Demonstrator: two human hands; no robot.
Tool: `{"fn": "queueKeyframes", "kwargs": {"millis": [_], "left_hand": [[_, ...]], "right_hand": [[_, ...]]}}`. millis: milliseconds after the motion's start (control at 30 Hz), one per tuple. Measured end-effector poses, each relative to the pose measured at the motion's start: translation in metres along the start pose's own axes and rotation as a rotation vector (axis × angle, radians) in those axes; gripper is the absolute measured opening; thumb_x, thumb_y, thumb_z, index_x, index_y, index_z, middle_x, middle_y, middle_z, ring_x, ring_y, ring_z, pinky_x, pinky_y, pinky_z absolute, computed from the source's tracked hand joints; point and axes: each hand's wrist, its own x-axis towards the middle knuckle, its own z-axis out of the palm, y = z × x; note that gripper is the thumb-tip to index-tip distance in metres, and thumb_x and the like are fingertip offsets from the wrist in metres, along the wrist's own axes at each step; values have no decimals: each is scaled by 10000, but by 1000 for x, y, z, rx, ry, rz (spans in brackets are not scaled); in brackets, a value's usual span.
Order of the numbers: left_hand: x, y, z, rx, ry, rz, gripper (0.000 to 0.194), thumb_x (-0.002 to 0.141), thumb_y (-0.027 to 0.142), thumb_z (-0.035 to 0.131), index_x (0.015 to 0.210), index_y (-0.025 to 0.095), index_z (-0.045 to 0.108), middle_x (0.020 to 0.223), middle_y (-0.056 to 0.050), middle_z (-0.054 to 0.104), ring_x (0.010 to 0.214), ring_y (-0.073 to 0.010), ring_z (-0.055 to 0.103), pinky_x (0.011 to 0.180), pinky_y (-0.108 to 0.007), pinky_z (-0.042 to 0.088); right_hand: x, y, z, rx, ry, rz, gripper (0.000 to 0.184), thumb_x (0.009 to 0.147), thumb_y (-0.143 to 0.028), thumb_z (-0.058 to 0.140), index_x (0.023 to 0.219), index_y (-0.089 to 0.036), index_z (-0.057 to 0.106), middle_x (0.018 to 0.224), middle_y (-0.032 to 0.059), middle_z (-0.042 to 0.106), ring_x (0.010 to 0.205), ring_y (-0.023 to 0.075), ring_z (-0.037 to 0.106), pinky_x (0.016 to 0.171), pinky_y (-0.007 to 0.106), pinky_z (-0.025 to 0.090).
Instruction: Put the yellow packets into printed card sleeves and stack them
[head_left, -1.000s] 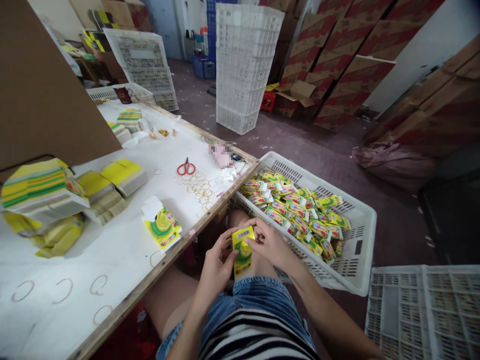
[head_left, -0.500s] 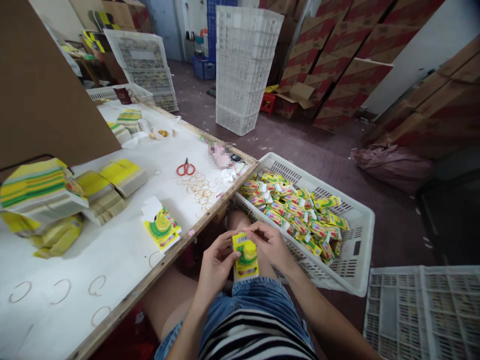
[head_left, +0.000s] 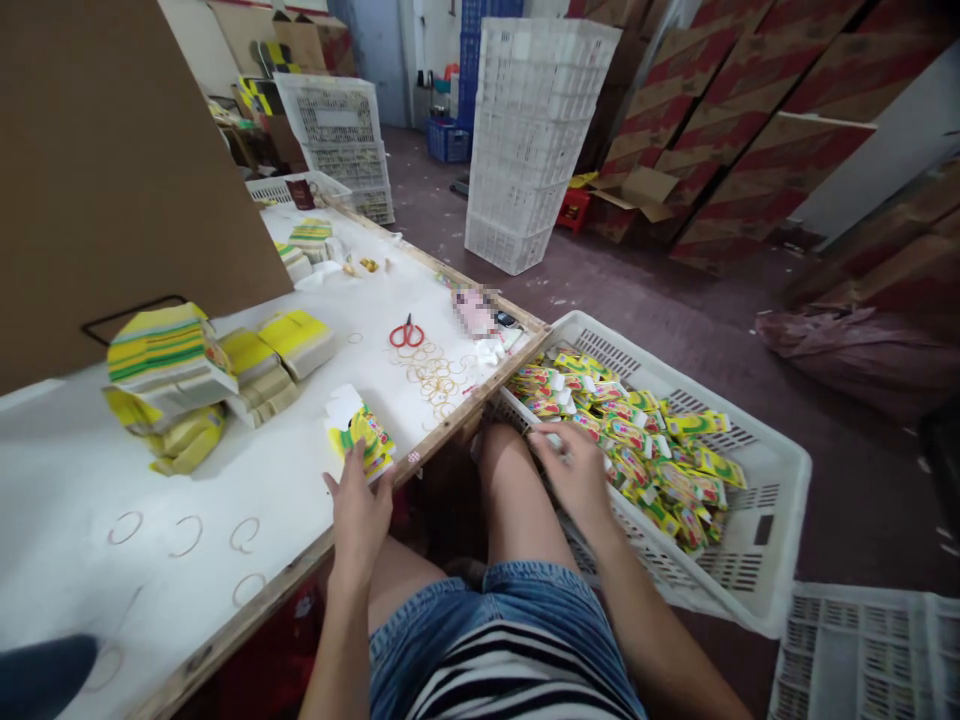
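My left hand (head_left: pixel 361 515) is over the table edge with its fingers spread, the fingertips on a small pile of flat yellow-and-green cartons (head_left: pixel 360 432). Beside the near wall of a white plastic crate (head_left: pixel 769 560), my right hand (head_left: pixel 576 475) hovers above my knee. Its fingers are loosely bent, thumb and forefinger apart, and no carton shows in it. Inside the crate lies a heap of folded yellow cartons (head_left: pixel 637 455) with white end flaps.
Red-handled scissors (head_left: pixel 406 334) and scattered rubber bands (head_left: pixel 435 378) lie on the white table (head_left: pixel 300 510). Bundled carton stacks (head_left: pixel 169 350) stand at the left. White crates (head_left: pixel 536 140) are piled on the floor beyond. Another person's dark sleeve or limb (head_left: pixel 45 675) shows at lower left.
The yellow carton that both hands held over my lap has left them. My left hand moved left to the carton pile, my right hand toward the crate. The view turned slightly left.
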Motion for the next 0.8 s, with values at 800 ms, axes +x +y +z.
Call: {"fn": "queueKeyframes", "kwargs": {"millis": [800], "left_hand": [[-9,23,-8,-887,-58,-190,576,766,505,687,1229,172,608,1241,-127,667,1161,-293,617,1000,-419,495]], "right_hand": [[-9,-52,110,893,-453,359,198,807,-330,648,916,-165,663,799,16,702,712,140,639,692,256,525]]}}
